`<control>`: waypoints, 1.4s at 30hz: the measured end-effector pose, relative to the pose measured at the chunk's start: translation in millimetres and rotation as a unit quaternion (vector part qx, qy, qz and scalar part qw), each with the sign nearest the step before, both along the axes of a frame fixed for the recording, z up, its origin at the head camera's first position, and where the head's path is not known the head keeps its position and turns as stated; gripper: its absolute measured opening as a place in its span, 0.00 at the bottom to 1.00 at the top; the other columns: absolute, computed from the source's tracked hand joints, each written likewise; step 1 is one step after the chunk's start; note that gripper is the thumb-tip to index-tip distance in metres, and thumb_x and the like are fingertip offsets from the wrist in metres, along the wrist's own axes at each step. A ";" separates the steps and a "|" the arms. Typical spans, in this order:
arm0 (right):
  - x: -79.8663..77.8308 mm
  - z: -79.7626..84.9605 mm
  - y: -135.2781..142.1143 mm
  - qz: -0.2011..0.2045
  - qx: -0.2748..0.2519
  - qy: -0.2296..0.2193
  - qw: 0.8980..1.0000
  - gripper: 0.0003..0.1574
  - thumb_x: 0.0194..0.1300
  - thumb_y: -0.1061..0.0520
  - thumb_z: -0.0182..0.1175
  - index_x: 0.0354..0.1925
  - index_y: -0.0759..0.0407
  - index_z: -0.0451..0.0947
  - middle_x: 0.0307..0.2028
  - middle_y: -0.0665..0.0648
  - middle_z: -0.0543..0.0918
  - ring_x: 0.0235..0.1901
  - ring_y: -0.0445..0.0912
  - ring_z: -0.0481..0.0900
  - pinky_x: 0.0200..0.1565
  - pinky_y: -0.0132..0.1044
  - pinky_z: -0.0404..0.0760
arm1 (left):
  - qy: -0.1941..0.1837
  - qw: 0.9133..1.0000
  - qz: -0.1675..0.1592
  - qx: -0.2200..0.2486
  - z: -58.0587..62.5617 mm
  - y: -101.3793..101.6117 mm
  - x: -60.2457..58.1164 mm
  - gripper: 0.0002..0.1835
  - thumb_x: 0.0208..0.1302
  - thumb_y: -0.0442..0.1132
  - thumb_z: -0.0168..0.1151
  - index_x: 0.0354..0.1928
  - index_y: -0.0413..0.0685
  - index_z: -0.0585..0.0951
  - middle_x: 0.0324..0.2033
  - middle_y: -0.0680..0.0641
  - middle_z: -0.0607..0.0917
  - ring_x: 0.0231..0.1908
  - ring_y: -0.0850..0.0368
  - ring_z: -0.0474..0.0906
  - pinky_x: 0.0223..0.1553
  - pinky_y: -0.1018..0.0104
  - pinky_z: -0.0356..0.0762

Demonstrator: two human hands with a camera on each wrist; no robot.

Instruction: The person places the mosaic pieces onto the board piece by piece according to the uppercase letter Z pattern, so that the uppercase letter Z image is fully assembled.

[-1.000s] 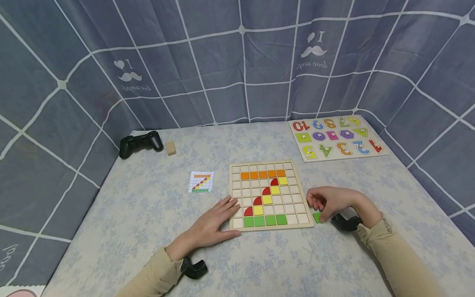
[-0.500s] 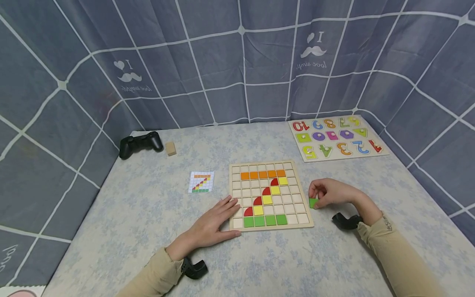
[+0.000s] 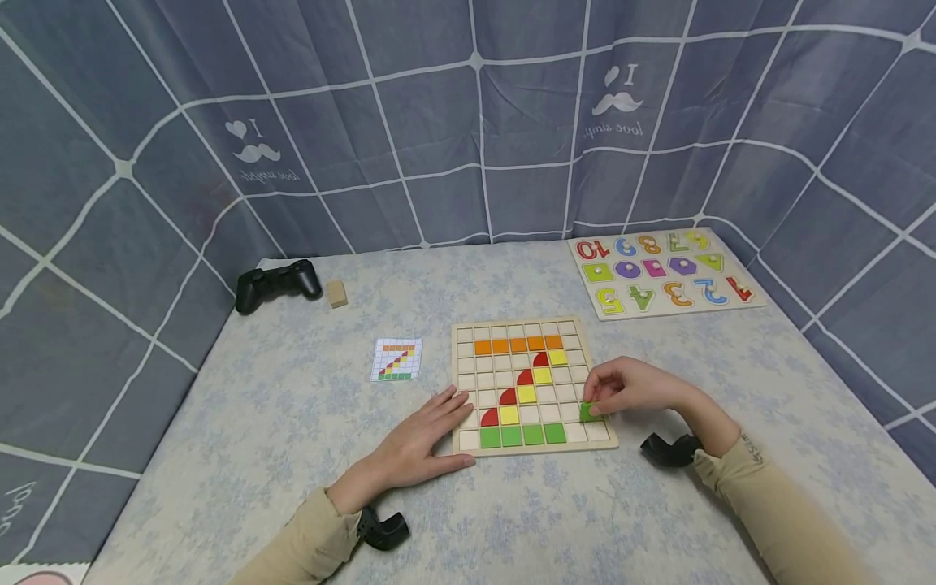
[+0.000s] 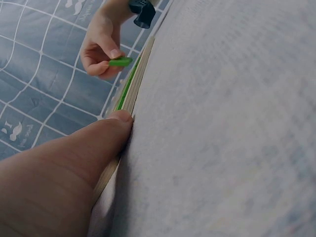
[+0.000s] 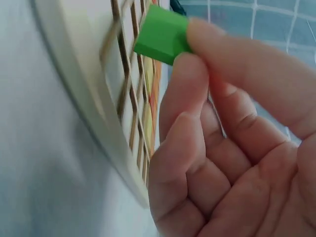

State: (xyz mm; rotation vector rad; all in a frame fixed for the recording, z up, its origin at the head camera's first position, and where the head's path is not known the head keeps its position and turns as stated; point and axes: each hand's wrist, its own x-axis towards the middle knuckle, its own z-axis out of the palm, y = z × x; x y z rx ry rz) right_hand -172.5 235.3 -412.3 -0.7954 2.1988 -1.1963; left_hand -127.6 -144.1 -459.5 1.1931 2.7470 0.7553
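My right hand (image 3: 634,386) pinches a green square tile (image 5: 163,34) between thumb and finger, held above the right side of a wooden grid board (image 3: 614,444). In the left wrist view the tile is seen edge-on, raised over the board. Fingers of my left hand (image 3: 417,443) lie straight over the board's left edge, with the thumb at its near corner. The board bears a row of orange tiles (image 3: 518,344), a diagonal of red quarter-round tiles (image 3: 525,377) and yellow square tiles (image 3: 526,394), and a bottom row of green tiles (image 3: 510,436).
A small pattern card (image 3: 396,359) lies left of the board. Behind it are a black game controller (image 3: 278,283) and a small wooden block (image 3: 336,293). A number and shape puzzle board (image 3: 665,275) lies at the back right. Grid-patterned curtains surround the table.
My right hand has lifted the green tile from the table beside the board and carried it left over the board's right side. The left hand has stayed in place.
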 end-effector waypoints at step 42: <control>10.2 6.2 -11.7 0.007 0.120 0.061 0.991 0.09 0.61 0.52 0.63 0.39 0.54 0.78 0.28 0.47 0.76 0.28 0.41 0.71 0.30 0.32 0.72 | -0.008 1.000 -0.005 -0.016 5.0 0.8 0.2 0.41 0.62 0.64 0.54 0.70 0.45 0.63 0.70 0.48 0.58 0.71 0.55 0.44 0.71 0.61 0.46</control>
